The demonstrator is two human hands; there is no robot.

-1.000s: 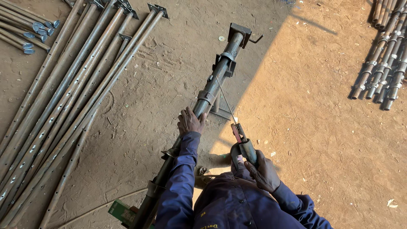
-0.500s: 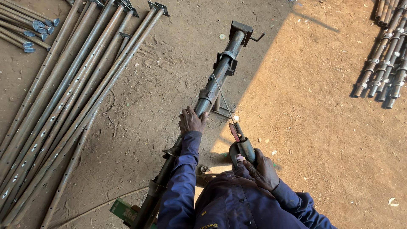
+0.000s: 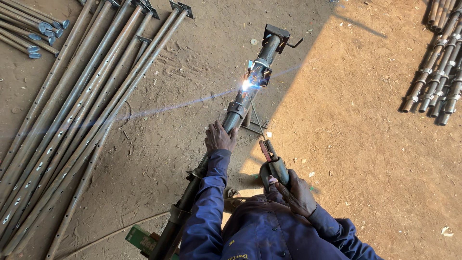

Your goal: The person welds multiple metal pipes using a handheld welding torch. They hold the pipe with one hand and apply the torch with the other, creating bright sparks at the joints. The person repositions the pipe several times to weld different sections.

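My left hand lies palm-down, gripping the pipe; my right hand (arm bent) clenches the holder, rod sparking ahead.

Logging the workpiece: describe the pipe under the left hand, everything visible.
The pipe is a long dark steel tube lying slantwise above the dirt ground, with collars along it and a plate with a bent handle at its far end. The left hand grips its middle. A bright arc burns where the welding rod meets it.
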